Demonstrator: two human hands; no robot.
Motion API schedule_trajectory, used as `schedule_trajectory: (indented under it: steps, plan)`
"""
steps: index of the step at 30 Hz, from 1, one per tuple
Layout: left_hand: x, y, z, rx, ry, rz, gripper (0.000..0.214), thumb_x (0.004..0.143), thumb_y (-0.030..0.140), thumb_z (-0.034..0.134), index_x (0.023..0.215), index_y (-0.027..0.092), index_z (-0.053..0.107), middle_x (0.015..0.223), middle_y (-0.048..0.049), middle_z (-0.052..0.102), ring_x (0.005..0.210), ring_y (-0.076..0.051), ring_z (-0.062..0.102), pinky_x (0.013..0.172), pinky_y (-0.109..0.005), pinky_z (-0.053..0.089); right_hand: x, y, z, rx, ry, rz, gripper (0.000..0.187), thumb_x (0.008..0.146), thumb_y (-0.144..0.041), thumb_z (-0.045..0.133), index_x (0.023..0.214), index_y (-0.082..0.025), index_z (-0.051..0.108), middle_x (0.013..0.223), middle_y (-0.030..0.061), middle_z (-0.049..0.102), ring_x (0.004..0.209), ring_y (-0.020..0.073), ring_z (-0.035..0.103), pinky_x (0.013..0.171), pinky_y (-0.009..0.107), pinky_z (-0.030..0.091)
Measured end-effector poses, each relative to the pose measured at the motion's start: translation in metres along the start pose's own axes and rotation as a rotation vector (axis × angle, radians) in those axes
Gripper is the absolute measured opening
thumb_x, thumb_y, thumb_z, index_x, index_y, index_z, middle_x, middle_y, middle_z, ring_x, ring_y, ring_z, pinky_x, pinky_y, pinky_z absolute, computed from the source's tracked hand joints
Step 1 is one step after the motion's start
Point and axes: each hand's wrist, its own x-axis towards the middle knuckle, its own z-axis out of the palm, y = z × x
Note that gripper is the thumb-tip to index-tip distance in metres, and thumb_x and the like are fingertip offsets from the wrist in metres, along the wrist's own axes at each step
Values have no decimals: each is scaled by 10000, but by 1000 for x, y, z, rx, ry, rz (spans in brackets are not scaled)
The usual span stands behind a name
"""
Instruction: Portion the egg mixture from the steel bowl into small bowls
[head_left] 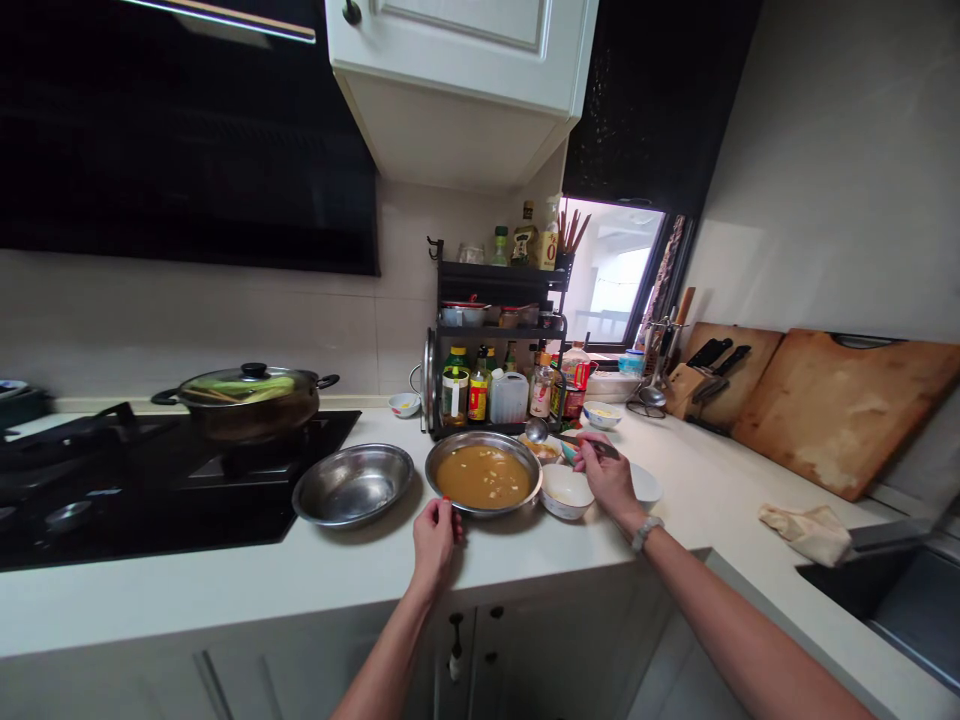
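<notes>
A round metal bowl (433, 470) of brown liquid with pale bits floating in it stands on the counter. At its near left rim is my left hand (435, 540), fingers curled and thumb on the edge. My right hand (606, 475) grips the dark handle of a metal spoon (537, 431), held level above small bowls to the right. Beneath it are a white bowl (566, 500) with a little pale content and another white bowl (646, 487), partly hidden by my hand. A small dish of yellowish food (546, 450) lies just under the spoon's head.
Left of the liquid stands a second metal bowl (354, 485). A lidded pot (251, 400) sits on the black stove (225, 510). Behind rises a black rack (499, 335) of bottles. Knife block (686, 390), cutting boards (847, 400), cloth (806, 532) and sink (919, 600) are on the right.
</notes>
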Motion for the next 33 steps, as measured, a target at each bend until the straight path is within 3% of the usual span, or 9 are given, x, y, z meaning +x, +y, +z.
schedule_trajectory:
  steps: [6,10,16,25,33]
  plan:
    - [1,-1,-1,-9,-12,7,400,702,552,603,608,175,506,499,32,519,401,-79,425,401,-208,349,13,33,7,-63,79,220,144,747,-299,562,823,-198,630,491,-41,584,429,154,585,464,244,463]
    - [1,-2,-1,-23,-12,-4,398,703,549,604,613,174,504,506,34,518,401,-76,420,399,-207,355,16,48,12,-32,114,286,102,731,-272,568,756,-194,630,463,-23,595,408,168,593,443,246,465]
    - [0,0,0,-19,-9,-7,386,717,533,597,616,171,509,505,34,519,400,-71,424,401,-198,352,25,66,11,42,265,379,139,740,-306,559,716,-177,608,493,23,635,445,182,626,438,247,498]
    - [0,0,0,-28,-4,0,412,683,561,620,596,173,511,496,26,525,388,-74,431,390,-205,355,30,72,3,134,327,363,132,711,-299,601,726,-169,602,505,19,645,440,182,627,435,249,516]
    - [-2,4,1,-37,5,-3,407,680,552,623,580,176,502,483,26,518,383,-70,420,386,-200,342,30,59,-2,188,361,361,90,701,-264,600,717,-180,571,487,-2,626,418,171,609,413,246,508]
